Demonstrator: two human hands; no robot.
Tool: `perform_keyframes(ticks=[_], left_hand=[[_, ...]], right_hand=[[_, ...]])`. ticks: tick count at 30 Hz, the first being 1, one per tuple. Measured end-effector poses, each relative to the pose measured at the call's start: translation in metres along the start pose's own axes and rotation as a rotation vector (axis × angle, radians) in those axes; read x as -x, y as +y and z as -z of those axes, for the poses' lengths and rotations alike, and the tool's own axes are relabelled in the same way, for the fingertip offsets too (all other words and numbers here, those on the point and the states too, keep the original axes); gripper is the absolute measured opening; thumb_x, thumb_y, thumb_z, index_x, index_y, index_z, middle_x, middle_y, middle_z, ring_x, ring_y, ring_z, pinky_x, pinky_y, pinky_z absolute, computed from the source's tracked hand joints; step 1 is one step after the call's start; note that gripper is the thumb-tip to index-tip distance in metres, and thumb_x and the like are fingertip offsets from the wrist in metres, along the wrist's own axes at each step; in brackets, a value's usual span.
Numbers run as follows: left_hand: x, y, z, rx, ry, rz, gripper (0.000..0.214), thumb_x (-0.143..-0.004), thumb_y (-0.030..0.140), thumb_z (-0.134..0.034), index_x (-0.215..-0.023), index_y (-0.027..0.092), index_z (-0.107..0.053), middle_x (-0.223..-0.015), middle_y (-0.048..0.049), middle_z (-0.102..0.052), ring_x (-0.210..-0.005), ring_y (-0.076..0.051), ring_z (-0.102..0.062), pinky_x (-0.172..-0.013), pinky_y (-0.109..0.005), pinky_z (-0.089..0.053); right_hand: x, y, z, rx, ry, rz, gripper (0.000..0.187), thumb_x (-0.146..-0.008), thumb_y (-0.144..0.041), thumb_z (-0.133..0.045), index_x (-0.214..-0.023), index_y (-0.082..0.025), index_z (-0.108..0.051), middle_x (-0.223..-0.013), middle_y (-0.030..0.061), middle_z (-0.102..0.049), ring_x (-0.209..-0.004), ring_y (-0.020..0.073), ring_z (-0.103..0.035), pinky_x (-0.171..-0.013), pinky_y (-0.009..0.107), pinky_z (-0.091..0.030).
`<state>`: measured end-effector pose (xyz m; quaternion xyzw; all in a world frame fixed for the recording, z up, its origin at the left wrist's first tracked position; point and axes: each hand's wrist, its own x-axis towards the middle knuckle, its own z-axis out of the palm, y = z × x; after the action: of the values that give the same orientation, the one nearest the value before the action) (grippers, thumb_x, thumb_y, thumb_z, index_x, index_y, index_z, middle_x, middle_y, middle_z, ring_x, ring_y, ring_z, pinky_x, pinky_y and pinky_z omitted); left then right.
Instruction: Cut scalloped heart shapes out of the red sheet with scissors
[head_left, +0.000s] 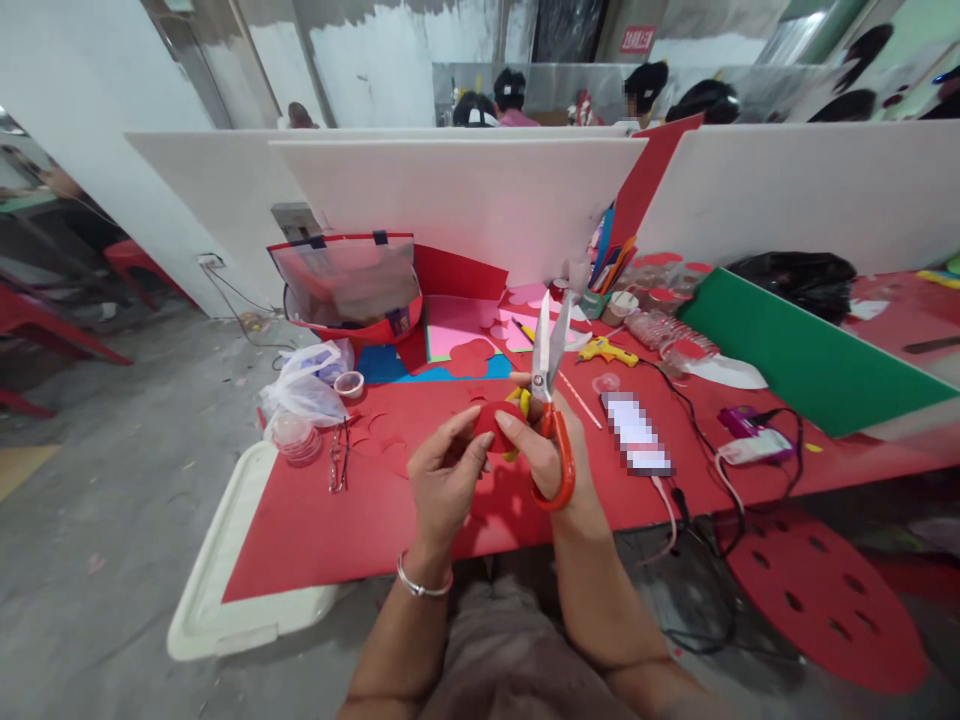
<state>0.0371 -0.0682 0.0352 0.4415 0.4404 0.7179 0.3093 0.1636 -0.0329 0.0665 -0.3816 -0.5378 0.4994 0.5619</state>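
Between both hands, above the red table [322,540], is a small rounded red piece [495,425], which looks like paper or foam sheet. My left hand [446,460] pinches its left edge between thumb and fingers. My right hand [536,450] grips its right side and also carries scissors [553,400] with orange handles, blades pointing up and parted. Something yellow [519,402] shows behind the red piece by the right fingers; its kind is unclear. Red cut scraps [386,440] lie on the table left of my hands.
A yellow glue gun [607,350] and a phone [636,435] with cables lie on the right. A clear bag [345,285], a plastic bag [311,385] and eyeglasses [339,455] are on the left. White panels [465,190] and a green board [810,360] border the table; a red stool [817,600] stands below.
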Motion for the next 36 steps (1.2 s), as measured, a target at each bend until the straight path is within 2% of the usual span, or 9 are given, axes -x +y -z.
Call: perform_keyframes(ticks=[5, 7, 12, 17, 21, 27, 32, 36], left_hand=[[0.001, -0.001, -0.003, 0.014, -0.022, 0.020, 0.041, -0.083, 0.033, -0.088, -0.122, 0.022, -0.079, -0.086, -0.0011, -0.073, -0.056, -0.009, -0.065, -0.049, -0.019, -0.055], [0.000, -0.003, -0.001, 0.001, -0.060, 0.029, 0.042, -0.083, 0.033, -0.088, -0.123, 0.023, -0.079, -0.086, -0.0010, -0.072, -0.056, -0.009, -0.065, -0.049, -0.019, -0.054], [-0.006, -0.007, 0.009, -0.112, -0.149, -0.022, 0.017, -0.093, 0.033, -0.077, -0.104, 0.022, -0.085, -0.074, -0.0017, -0.071, -0.057, -0.011, -0.063, -0.058, -0.023, -0.055], [-0.007, -0.011, 0.008, -0.076, -0.057, 0.003, 0.019, -0.092, 0.036, -0.079, -0.102, 0.021, -0.084, -0.081, -0.0035, -0.074, -0.057, -0.011, -0.064, -0.056, -0.023, -0.055], [-0.005, -0.013, 0.005, -0.024, -0.081, 0.066, 0.031, -0.086, 0.037, -0.085, -0.112, 0.019, -0.082, -0.080, -0.0032, -0.075, -0.057, -0.012, -0.066, -0.054, -0.023, -0.056], [-0.009, -0.017, 0.005, -0.035, -0.024, 0.057, 0.028, -0.088, 0.036, -0.083, -0.111, 0.020, -0.083, -0.083, -0.0035, -0.077, -0.051, -0.009, -0.062, -0.051, -0.023, -0.055], [-0.011, -0.019, 0.005, -0.032, 0.035, 0.054, 0.023, -0.088, 0.036, -0.083, -0.105, 0.020, -0.084, -0.080, -0.0027, -0.076, -0.051, -0.010, -0.062, -0.051, -0.024, -0.055], [-0.011, -0.022, 0.007, -0.027, 0.113, 0.021, 0.017, -0.089, 0.035, -0.082, -0.097, 0.020, -0.083, -0.076, -0.0005, -0.073, -0.052, -0.009, -0.061, -0.051, -0.023, -0.052]], right_hand=[[0.002, 0.006, -0.002, 0.000, 0.089, 0.012, 0.045, -0.089, -0.040, -0.079, -0.131, -0.031, -0.065, -0.092, -0.0020, -0.057, -0.071, 0.0145, -0.058, -0.063, 0.028, -0.055], [0.000, 0.008, 0.001, 0.004, 0.088, -0.003, 0.047, -0.089, -0.041, -0.080, -0.132, -0.031, -0.065, -0.090, -0.0028, -0.057, -0.069, 0.0141, -0.057, -0.062, 0.028, -0.054], [-0.007, 0.010, 0.010, 0.020, -0.011, 0.000, 0.046, -0.089, -0.038, -0.080, -0.130, -0.027, -0.064, -0.086, -0.0021, -0.064, -0.071, 0.0149, -0.059, -0.068, 0.030, -0.052], [-0.009, 0.013, 0.003, -0.008, 0.036, 0.018, 0.046, -0.089, -0.037, -0.079, -0.131, -0.028, -0.064, -0.085, -0.0024, -0.063, -0.073, 0.0153, -0.060, -0.069, 0.030, -0.051], [-0.010, 0.015, 0.000, -0.006, 0.090, 0.017, 0.048, -0.090, -0.038, -0.078, -0.134, -0.029, -0.062, -0.090, -0.0014, -0.065, -0.075, 0.0161, -0.060, -0.069, 0.030, -0.051], [-0.011, 0.015, 0.005, 0.078, -0.039, 0.004, 0.044, -0.088, -0.038, -0.081, -0.128, -0.028, -0.066, -0.087, -0.0020, -0.061, -0.074, 0.0161, -0.059, -0.069, 0.030, -0.052], [-0.012, 0.019, -0.001, 0.082, 0.012, 0.016, 0.041, -0.086, -0.037, -0.081, -0.124, -0.027, -0.068, -0.086, -0.0022, -0.056, -0.072, 0.0153, -0.054, -0.066, 0.029, -0.051], [-0.012, 0.019, -0.004, 0.058, -0.002, -0.015, 0.042, -0.086, -0.037, -0.081, -0.124, -0.027, -0.067, -0.085, -0.0022, -0.056, -0.071, 0.0150, -0.054, -0.064, 0.029, -0.049]])
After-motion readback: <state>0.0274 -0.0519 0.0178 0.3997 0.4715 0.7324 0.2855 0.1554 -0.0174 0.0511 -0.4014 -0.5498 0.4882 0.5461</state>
